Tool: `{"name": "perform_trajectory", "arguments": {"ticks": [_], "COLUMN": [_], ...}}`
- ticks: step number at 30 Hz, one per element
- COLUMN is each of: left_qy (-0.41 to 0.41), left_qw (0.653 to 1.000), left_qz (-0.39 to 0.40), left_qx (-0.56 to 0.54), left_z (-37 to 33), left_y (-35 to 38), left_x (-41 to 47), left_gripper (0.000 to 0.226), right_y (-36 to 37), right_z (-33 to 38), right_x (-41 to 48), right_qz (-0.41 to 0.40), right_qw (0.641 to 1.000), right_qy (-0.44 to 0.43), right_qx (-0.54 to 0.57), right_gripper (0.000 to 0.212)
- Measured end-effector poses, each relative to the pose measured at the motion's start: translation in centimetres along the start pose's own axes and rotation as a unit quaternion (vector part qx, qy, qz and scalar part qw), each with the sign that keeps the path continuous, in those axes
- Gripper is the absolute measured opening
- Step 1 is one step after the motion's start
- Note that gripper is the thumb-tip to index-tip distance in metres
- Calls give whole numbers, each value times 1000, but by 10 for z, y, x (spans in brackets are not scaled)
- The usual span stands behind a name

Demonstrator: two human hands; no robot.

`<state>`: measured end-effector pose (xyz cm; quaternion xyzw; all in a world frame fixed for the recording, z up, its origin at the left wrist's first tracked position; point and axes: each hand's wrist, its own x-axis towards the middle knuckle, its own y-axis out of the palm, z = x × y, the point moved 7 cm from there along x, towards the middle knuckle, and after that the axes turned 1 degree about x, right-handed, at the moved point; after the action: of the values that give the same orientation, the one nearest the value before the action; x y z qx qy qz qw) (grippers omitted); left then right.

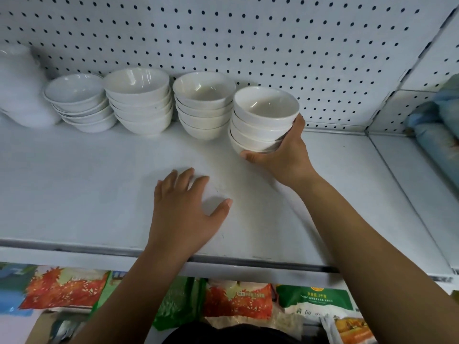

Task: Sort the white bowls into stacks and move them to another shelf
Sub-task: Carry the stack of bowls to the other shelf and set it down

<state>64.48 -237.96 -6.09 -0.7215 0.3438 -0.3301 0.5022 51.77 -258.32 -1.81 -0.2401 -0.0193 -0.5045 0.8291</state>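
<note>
The white shelf (99, 189) is a flat metal board with a dark strip along its front edge, and behind it stands a white pegboard wall (248, 33) full of small dark holes. The right hand (285, 155) grips a stack of white bowls (263, 120), with the thumb under its base and the fingers curled around the far side. The left hand (186, 209) lies open over the bare shelf, fingers spread, near the front edge. Beyond the left hand, against the wall, three more stacks stand in a row: the middle stack (202, 105) just beside the held one, then the larger stack (140, 100), then the shallow dishes (79, 103). Farther left is a blurred white object (19, 85). Below both forearms, on a lower level, lie colourful packets (238, 301). Right of the right hand, another shelf section holds bluish bags (442, 135).
</note>
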Motion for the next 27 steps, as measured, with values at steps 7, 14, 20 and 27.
{"name": "perform_trajectory", "arguments": {"ticks": [7,14,20,27], "left_qy": [-8,-20,-45,-53], "left_qw": [999,997,986,981], "left_qz": [-8,-26,-54,-61], "left_qx": [-45,-74,-149,-178], "left_z": [5,9,13,16], "left_y": [-4,-5,-11,-8], "left_x": [2,2,2,2], "left_gripper": [79,62,45,42], "right_y": [4,4,-1,-11], "right_z": [-10,-14,-12,-15], "right_x": [24,34,44,41], "right_qz": [-66,-78,-27,14], "right_qw": [998,997,999,999], "right_qy": [8,17,43,45], "right_qx": [-13,-1,7,-3], "right_gripper": [119,118,113,122]}}
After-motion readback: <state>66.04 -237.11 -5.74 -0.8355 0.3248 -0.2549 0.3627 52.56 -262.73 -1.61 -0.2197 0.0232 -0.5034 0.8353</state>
